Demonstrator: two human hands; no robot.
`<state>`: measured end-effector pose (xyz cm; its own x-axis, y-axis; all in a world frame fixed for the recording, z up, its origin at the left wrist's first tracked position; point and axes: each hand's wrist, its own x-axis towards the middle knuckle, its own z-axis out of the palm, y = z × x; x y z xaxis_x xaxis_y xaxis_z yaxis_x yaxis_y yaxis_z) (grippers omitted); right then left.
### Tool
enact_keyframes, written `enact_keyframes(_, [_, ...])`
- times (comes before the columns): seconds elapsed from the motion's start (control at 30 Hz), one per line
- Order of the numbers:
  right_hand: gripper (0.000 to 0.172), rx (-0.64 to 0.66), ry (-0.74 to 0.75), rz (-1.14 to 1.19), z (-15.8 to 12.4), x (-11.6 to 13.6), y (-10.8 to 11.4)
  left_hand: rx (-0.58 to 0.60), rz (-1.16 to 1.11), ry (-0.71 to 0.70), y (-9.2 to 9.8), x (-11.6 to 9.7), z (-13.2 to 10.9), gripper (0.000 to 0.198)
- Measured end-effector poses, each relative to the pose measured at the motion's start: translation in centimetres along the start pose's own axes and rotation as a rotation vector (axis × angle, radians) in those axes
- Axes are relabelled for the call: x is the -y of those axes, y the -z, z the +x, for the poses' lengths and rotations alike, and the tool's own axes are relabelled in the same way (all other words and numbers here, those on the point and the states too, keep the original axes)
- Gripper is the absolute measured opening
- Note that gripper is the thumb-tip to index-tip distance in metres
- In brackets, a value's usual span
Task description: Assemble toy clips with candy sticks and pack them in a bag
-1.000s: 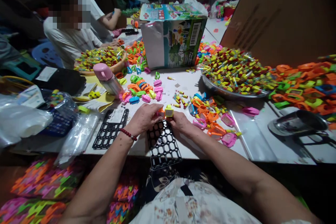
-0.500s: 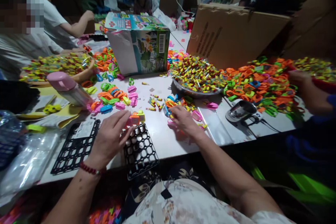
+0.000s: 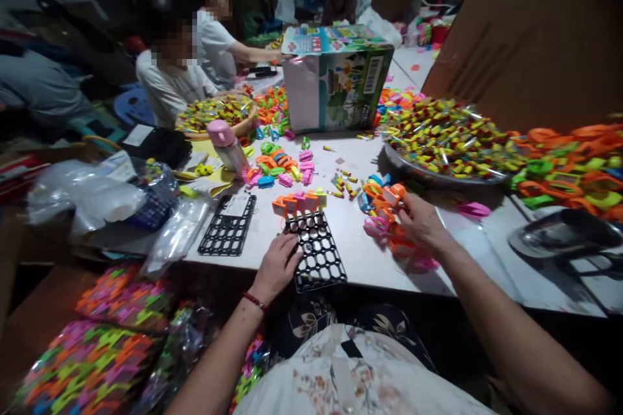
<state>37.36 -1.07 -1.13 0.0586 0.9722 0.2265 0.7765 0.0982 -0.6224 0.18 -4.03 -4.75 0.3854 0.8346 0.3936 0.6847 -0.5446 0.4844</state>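
Observation:
My left hand [image 3: 278, 266] grips the left edge of a black grid tray [image 3: 321, 258] at the table's front edge. Along the tray's far end stands a row of orange, pink and yellow plastic toy pieces [image 3: 298, 203]. Over on the right, my right hand [image 3: 422, 224] has its fingers closed on an orange plastic toy piece [image 3: 393, 194], above a small heap of mixed pieces [image 3: 377, 227]. Small yellow-and-red tubes [image 3: 346, 176] lie loose between the tray and that heap. Part of the heap is hidden behind my right hand.
A metal bowl [image 3: 428, 172] piled with yellow tubes stands beyond my right hand, a metal scoop [image 3: 549, 233] to its right. Left are a second black tray [image 3: 226, 233], a pink-capped bottle [image 3: 228, 149] and plastic bags [image 3: 178, 227]. A printed carton [image 3: 335, 87] stands behind; co-workers sit far left.
The view has swung left. My left hand has drawn back from the row of pieces to the tray's left edge. My right hand has lifted an orange piece from the heap.

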Motion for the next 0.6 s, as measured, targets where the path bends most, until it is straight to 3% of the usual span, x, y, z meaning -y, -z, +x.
enact_keyframes(0.13, [0.025, 0.216, -0.111, 0.593, -1.8, 6.9, -7.2, -0.063, -0.058, 0.026, -1.3, -0.5, -0.3, 0.025])
enact_keyframes(0.27, [0.020, 0.255, 0.057, 0.546, -1.8, 12.3, -13.1, -0.111, -0.042, 0.011, -2.0, -0.4, -0.7, 0.019])
enact_keyframes(0.37, [0.014, 0.276, 0.138, 0.432, -0.8, 13.8, -14.9, -0.105, -0.034, 0.000, -2.0, -0.4, -0.9, 0.019])
enact_keyframes(0.6, [0.016, 0.329, 0.228, 0.253, 0.4, 13.9, -15.5, -0.110, 0.027, -0.001, -2.1, -0.8, -0.9, 0.017])
